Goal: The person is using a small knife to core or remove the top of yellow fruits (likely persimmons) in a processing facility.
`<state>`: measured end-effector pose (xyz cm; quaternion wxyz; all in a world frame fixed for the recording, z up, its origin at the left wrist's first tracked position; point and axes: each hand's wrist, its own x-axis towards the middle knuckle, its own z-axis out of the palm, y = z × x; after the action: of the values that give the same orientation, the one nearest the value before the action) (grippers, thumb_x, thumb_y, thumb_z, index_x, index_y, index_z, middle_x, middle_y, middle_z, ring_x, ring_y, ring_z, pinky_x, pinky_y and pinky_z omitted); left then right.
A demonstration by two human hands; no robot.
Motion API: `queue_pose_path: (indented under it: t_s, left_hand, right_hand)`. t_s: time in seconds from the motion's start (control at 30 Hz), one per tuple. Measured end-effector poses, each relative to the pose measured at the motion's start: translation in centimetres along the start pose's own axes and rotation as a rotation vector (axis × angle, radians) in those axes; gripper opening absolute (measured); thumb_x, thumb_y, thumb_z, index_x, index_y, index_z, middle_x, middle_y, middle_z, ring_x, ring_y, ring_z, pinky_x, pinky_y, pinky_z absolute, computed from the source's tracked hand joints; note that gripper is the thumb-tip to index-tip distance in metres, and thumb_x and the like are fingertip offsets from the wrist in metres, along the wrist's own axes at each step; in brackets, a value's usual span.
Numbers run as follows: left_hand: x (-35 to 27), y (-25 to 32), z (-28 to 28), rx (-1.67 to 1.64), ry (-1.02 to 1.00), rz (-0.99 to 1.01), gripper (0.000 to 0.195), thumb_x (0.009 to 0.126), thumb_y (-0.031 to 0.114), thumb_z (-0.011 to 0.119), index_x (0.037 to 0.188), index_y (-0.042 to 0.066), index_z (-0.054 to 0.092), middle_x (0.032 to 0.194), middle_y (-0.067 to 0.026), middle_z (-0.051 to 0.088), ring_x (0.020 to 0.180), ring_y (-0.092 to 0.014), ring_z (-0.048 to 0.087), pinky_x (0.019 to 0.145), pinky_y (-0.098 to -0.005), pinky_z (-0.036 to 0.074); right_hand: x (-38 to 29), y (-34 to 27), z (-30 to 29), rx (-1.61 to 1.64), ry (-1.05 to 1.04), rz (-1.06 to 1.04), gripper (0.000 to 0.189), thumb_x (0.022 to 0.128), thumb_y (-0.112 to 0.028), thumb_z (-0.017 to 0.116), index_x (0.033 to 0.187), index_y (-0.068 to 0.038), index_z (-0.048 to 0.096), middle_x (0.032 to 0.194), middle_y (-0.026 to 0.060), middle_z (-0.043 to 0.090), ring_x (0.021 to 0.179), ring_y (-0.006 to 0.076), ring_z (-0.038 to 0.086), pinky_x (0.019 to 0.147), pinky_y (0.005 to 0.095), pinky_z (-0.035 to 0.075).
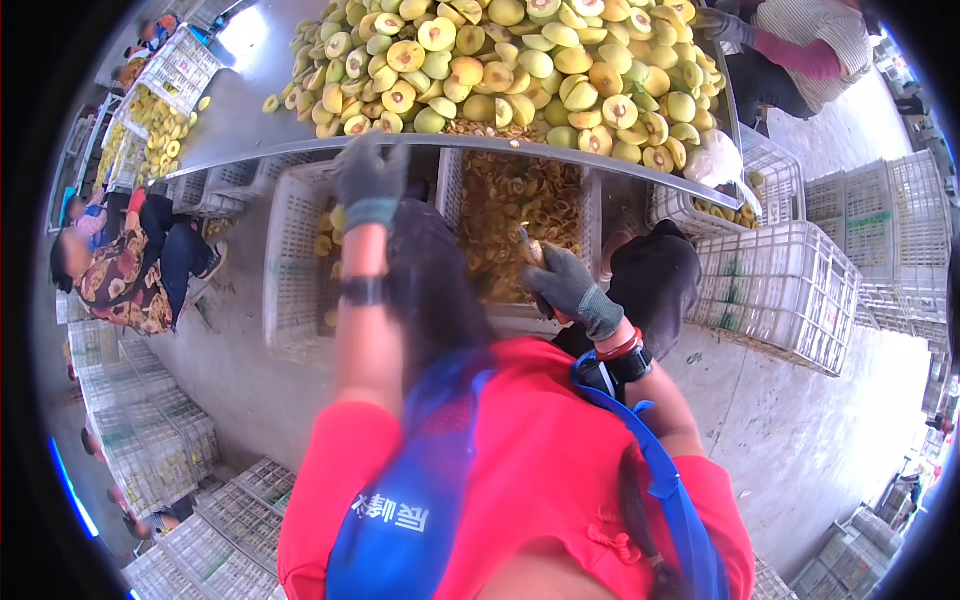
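A heap of halved yellow-green stone fruit (495, 75) covers the metal table (247, 150) before me. My left hand (371, 176), in a dark grey glove and blurred, reaches over the table's near edge beside the fruit. Its fingers look apart, with nothing seen between them. My right hand (562, 281), gloved too, grips a small pitting knife (533, 251) by its wooden handle, metal tip upward. The knife is above a white crate (592, 217) of brownish pits and scraps (517, 210) between my knees. Fruit halves lie in another crate (292, 262), partly hidden by my left arm.
At the right end of the table stands a white plastic bag (712, 159). More plastic crates (772, 289) are on the floor at right, with stacks (142, 412) at left. One person's gloved hand (724, 28) touches the heap; another person (135, 270) sits at left.
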<state>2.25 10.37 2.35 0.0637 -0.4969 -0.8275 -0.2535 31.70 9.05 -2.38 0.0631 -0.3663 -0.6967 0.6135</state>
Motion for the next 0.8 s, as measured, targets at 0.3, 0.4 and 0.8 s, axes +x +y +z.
queue_pose_path:
  t_s: [0.3,0.4,0.8]
  left_hand:
    - [5.8,8.8,14.3,0.176,-0.528,0.077,0.047,0.076,0.050,0.057,0.101,0.011,0.065,0.103,-0.0121,0.065,0.097,-0.028,0.062,0.082,-0.0411,0.047]
    - [6.7,8.0,16.5,0.164,-0.521,0.030,0.048,0.075,0.051,0.057,0.102,0.011,0.064,0.104,-0.0128,0.064,0.098,-0.028,0.061,0.082,-0.0407,0.047]
    - [-2.9,7.2,4.0,-1.063,-0.725,0.492,0.044,0.086,0.013,0.058,0.125,0.001,0.044,0.118,-0.0086,0.053,0.110,-0.016,0.050,0.096,-0.0304,0.040]
  right_hand:
    - [-0.6,0.3,0.6,-0.027,0.309,-0.045,0.023,0.079,-0.023,0.058,0.089,-0.002,0.058,0.073,0.0215,0.059,0.068,0.0387,0.058,0.060,0.0441,0.045]
    - [-1.1,0.4,0.3,-0.022,0.314,-0.004,0.024,0.081,-0.024,0.059,0.090,-0.002,0.058,0.075,0.0217,0.060,0.068,0.0385,0.058,0.060,0.0429,0.045]
    - [-0.4,-3.3,-3.0,0.695,0.630,-0.222,0.016,0.089,-0.018,0.054,0.099,-0.005,0.057,0.070,0.0003,0.055,0.050,0.0072,0.050,0.043,0.0224,0.040]
